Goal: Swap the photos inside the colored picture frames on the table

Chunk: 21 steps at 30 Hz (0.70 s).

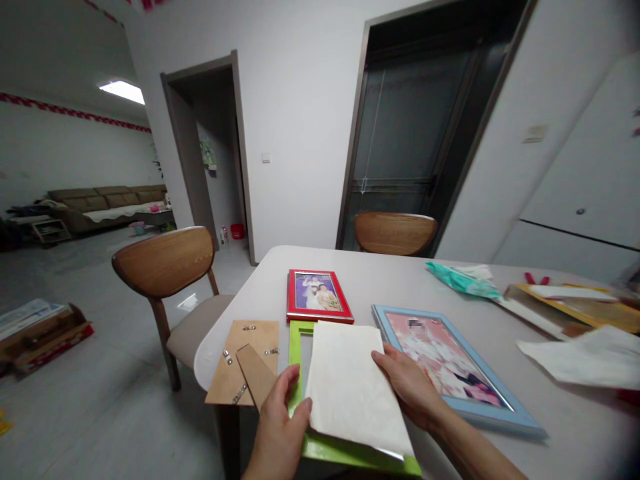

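Observation:
A white sheet of paper (354,390), apparently with more layers under it, lies tilted over a green picture frame (345,448). My right hand (413,383) grips its right edge, thumb on top and fingers underneath. On the other side, my left hand (283,417) has thumb and index finger apart; the thumb tip meets the paper's left edge and the index finger is over the frame's left bar. Beside that hand is a brown frame backing board (265,340) with metal clips and a stand leg (256,373), partly hidden by the hand.
A red framed photo (320,293) lies behind the green frame, and a blue framed photo (450,360) to the right. Green-and-white packaging (465,279), a yellow envelope (590,307) and crumpled white paper (585,357) occupy the table's right side. Wooden chairs (167,260) stand around the table (235,293).

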Available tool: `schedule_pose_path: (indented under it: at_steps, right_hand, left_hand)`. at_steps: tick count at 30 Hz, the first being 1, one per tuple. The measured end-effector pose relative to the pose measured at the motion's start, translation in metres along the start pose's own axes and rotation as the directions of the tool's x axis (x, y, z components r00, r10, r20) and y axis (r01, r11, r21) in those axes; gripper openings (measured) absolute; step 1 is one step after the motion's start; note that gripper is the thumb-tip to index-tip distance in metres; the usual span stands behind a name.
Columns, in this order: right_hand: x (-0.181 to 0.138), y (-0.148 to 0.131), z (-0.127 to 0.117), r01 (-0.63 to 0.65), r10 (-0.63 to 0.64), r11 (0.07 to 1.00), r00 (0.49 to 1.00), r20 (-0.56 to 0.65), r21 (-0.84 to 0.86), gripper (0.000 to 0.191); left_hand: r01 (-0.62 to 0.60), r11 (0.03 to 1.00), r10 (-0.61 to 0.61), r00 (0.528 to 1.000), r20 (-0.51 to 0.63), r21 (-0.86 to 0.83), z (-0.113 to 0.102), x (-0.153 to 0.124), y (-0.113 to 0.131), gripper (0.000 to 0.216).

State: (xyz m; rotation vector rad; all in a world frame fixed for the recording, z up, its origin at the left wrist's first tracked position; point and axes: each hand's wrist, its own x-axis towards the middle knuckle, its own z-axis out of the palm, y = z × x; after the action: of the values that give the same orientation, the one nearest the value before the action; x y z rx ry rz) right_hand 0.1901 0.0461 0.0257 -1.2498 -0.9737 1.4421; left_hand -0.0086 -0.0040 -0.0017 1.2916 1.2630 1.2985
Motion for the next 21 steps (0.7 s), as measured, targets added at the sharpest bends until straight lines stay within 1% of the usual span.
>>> schedule_pose_path:
  at_steps: [1, 3, 5, 8, 13, 15, 17, 18, 19, 21]
  right_hand:
    - [0.002, -0.001, 0.0, 0.003, -0.003, 0.999, 1.0, 0.011, -0.043, 0.042]
    - [0.006, 0.0, 0.002, 0.012, -0.008, 0.994, 0.999, 0.035, -0.105, 0.043]
    - [0.012, 0.003, 0.006, 0.018, -0.01, 0.991, 0.998, 0.057, -0.133, 0.044]
    - [0.023, 0.011, 0.011, 0.04, -0.033, 0.987, 0.998, 0.048, -0.156, 0.045]
    - [0.036, 0.02, 0.012, 0.07, -0.069, 0.976, 0.998, 0.014, -0.205, 0.045]
    - [0.039, 0.019, 0.01, 0.097, -0.1, 0.951, 0.995, 0.003, -0.294, 0.044]
    - [0.039, 0.015, 0.008, 0.146, -0.152, 0.873, 0.988, 0.025, -0.465, 0.041]
    - [0.039, 0.012, 0.007, 0.177, -0.184, 0.797, 0.982, 0.047, -0.578, 0.038]
    - [0.039, 0.01, 0.006, 0.203, -0.214, 0.7, 0.974, 0.071, -0.684, 0.035]
    - [0.037, 0.007, 0.003, 0.218, -0.264, 0.51, 0.96, 0.09, -0.832, 0.03]
  left_hand:
    - [-0.037, 0.992, 0.034, 0.999, 0.031, 0.122, -0.001, -0.001, -0.001, 0.043]
    - [-0.109, 0.941, 0.08, 0.991, 0.104, 0.32, 0.0, -0.002, 0.0, 0.044]
    - [-0.162, 0.886, 0.096, 0.981, 0.171, 0.435, 0.001, -0.003, 0.001, 0.046]
    - [-0.222, 0.824, 0.108, 0.965, 0.24, 0.521, 0.002, -0.002, 0.002, 0.048]
    - [-0.292, 0.754, 0.125, 0.943, 0.309, 0.589, 0.0, -0.002, 0.001, 0.047]
    - [-0.312, 0.728, 0.134, 0.938, 0.32, 0.61, 0.0, -0.001, 0.001, 0.046]
    - [-0.331, 0.696, 0.139, 0.933, 0.333, 0.637, 0.001, 0.0, 0.0, 0.044]
    - [-0.34, 0.678, 0.137, 0.93, 0.342, 0.652, 0.001, 0.0, 0.0, 0.043]
    - [-0.347, 0.659, 0.131, 0.926, 0.353, 0.667, 0.001, 0.001, 0.0, 0.042]
    - [-0.36, 0.629, 0.116, 0.92, 0.375, 0.689, 0.002, 0.003, 0.002, 0.04]
